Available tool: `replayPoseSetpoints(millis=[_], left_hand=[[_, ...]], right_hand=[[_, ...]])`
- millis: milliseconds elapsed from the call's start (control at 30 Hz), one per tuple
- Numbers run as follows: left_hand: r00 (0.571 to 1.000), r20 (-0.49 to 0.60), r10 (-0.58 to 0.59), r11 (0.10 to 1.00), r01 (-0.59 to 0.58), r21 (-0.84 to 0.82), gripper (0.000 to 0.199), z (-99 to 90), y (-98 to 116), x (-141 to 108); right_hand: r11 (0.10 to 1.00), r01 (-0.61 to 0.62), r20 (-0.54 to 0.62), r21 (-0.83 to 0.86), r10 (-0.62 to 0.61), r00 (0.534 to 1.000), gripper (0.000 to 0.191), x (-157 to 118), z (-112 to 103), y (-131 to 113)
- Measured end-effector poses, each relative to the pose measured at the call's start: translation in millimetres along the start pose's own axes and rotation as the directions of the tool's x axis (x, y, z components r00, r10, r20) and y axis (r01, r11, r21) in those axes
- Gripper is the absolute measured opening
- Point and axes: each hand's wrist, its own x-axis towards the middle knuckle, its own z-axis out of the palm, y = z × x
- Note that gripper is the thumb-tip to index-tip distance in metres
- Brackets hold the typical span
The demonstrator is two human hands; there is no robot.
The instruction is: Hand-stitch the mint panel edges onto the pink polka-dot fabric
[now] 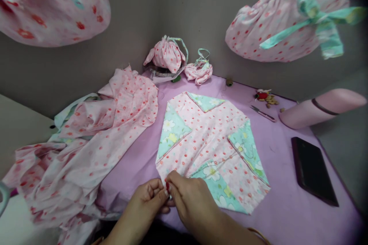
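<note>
An eight-sided pink floral cloth (207,134) with green flowered triangles along its sides lies flat on the purple-covered table. At its near left edge my left hand (149,199) pinches the cloth's rim between thumb and fingers. My right hand (191,197) meets it there, fingers closed at the same spot, with a small red bit showing at the fingertips. Whether a needle or thread is between them is too small to make out. The right hand covers part of the near green triangle (221,191).
Crumpled pink fabric (115,122) heaps on the left. A black phone (313,168), a pink bottle (319,109) and small snips (263,113) lie right. Drawstring pouches (166,55) sit at the back of the purple tabletop (276,153); others hang above.
</note>
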Motion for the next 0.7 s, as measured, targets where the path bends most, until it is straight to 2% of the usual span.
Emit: replayPoseSetpoints(millis=[67,133,200,233,300,367,433,467,533,600,700], left_hand=[[1.000,-0.007,-0.012,1.000,0.012,0.028,0.020,-0.1,0.6,0.4],[0.999,-0.024,-0.029,0.997,0.030,0.066,0.021,-0.2,1.4,0.8],[0.998,-0.039,-0.042,0.995,0.045,0.091,0.024,-0.5,1.9,1.0],[0.998,-0.044,-0.043,0.995,0.047,0.094,0.025,-0.8,2.0,1.0],[0.998,-0.047,-0.037,0.995,0.042,0.091,0.027,-1.6,2.0,0.8],[0.998,-0.056,-0.031,0.996,0.036,0.079,0.030,-2.4,1.6,0.6],[0.997,-0.070,-0.030,0.997,0.035,0.065,0.033,-3.2,1.0,0.8],[0.996,-0.078,-0.032,0.998,0.037,0.059,0.035,-3.5,0.6,1.0],[0.996,-0.083,-0.039,0.998,0.043,0.047,0.038,-4.2,-0.4,1.7],[0.996,-0.084,-0.041,0.998,0.044,0.033,0.037,-4.8,-1.2,2.5],[0.995,-0.091,-0.045,0.999,0.047,0.015,0.036,-5.5,-1.7,3.0]], right_hand=[[1.000,0.019,-0.060,-0.016,-0.020,0.998,0.013,-0.6,-1.2,0.8],[0.998,0.051,-0.147,0.044,-0.044,0.988,0.015,-1.6,-0.2,3.7],[0.970,0.110,-0.256,0.215,-0.053,0.965,0.018,-2.0,2.5,7.8],[0.929,0.145,-0.306,0.341,-0.036,0.951,0.018,-1.7,3.9,10.0],[0.754,0.168,-0.318,0.635,0.057,0.946,0.017,0.4,5.1,14.2],[0.448,0.120,-0.220,0.886,0.179,0.959,0.015,3.7,1.1,18.4],[0.140,0.067,-0.104,0.988,0.274,0.956,0.017,7.5,-10.0,24.5],[0.034,0.063,-0.070,0.997,0.317,0.946,0.019,9.4,-18.2,29.3],[-0.090,0.082,-0.038,0.993,0.415,0.909,0.020,13.2,-38.4,43.3],[-0.087,0.142,-0.080,0.986,0.500,0.863,0.015,17.6,-60.8,63.3],[0.012,0.248,-0.200,0.969,0.628,0.752,0.013,25.6,-93.0,99.5]])
